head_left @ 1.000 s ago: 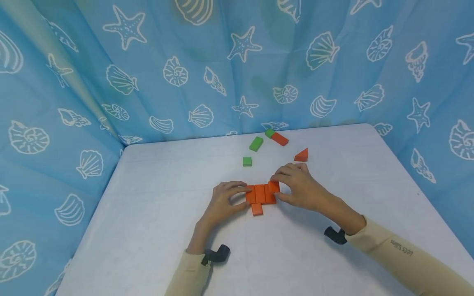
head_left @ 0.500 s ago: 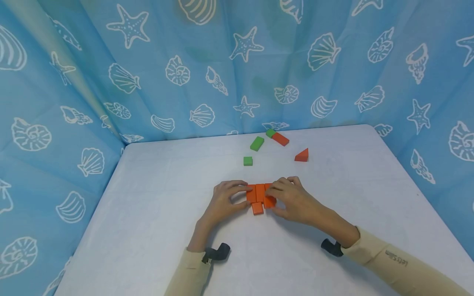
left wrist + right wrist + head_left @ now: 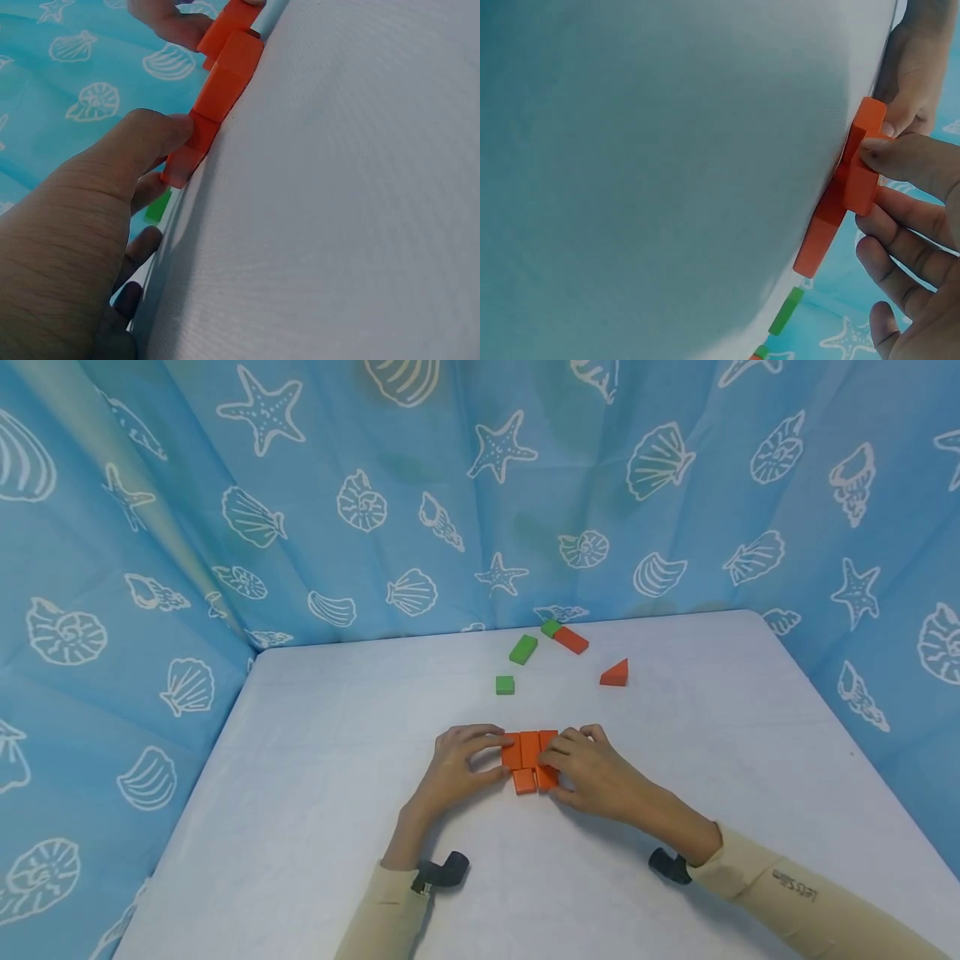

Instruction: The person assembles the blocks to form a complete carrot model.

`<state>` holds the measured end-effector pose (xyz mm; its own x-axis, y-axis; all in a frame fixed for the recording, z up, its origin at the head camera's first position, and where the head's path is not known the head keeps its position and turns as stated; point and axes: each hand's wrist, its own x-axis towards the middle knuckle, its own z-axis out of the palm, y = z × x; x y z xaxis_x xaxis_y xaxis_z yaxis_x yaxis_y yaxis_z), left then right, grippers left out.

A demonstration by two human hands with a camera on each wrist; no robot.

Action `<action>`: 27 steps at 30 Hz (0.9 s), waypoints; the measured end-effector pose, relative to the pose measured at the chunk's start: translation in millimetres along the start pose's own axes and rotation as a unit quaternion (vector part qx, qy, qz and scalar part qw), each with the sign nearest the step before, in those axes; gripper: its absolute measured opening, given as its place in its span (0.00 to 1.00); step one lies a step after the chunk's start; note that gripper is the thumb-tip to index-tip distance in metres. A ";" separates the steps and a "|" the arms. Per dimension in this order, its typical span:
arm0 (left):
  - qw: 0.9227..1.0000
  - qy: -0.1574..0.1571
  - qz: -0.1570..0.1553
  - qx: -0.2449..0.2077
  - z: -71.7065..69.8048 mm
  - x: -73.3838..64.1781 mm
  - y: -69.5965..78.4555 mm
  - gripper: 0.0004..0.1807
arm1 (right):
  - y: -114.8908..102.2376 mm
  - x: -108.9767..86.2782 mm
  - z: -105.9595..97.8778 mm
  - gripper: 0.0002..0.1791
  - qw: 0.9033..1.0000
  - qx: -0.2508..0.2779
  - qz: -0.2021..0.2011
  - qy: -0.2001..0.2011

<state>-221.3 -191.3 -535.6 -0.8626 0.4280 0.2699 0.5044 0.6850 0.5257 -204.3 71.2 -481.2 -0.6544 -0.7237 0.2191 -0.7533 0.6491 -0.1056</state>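
Observation:
Three orange rectangular blocks [image 3: 530,749] lie side by side on the white cloth in the head view. A small orange block [image 3: 524,782] sits against their near edge. My left hand [image 3: 457,768] grips the leftmost orange block [image 3: 511,753] at its two ends, thumb near and index finger far. Between thumb and fingers my right hand [image 3: 603,777] pinches another small orange block [image 3: 547,778], just right of the first small one. In the right wrist view this pinched block [image 3: 862,187] looks slightly raised against the row; whether it touches the cloth is unclear.
Farther back lie a green square block [image 3: 505,685], a green rectangular block [image 3: 523,649], and a small green block [image 3: 551,627] touching a red block [image 3: 572,640]. A red triangular block [image 3: 615,673] stands to their right. A blue shell-patterned curtain [image 3: 412,485] surrounds the table.
My right hand has moved left and nearer with its small orange block, from the row's far right end to beside the other small block. My left hand has stayed at the leftmost block.

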 end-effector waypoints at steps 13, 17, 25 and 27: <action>1.000 0.003 0.005 -0.002 0.4 1.5 0.4 0.23 | 1.4 1.7 4.0 0.23 1.000 -0.008 -0.006 -0.003; 1.000 0.001 0.002 -0.005 -0.1 0.8 1.9 0.23 | 1.6 2.0 6.8 0.24 1.000 -0.005 -0.008 0.000; 1.000 -0.006 -0.008 -0.007 -1.1 0.1 2.2 0.23 | 1.8 2.8 4.5 0.24 1.000 0.012 0.006 -0.011; 1.000 -0.003 -0.004 -0.007 -1.0 0.3 2.2 0.23 | 3.6 3.8 1.9 0.23 0.999 0.024 0.019 -0.012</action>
<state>-220.4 -190.3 -533.6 -0.8667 0.4259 0.2596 0.4960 0.6804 0.5395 -209.7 70.3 -482.6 -0.6830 -0.7052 0.1901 -0.7303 0.6642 -0.1598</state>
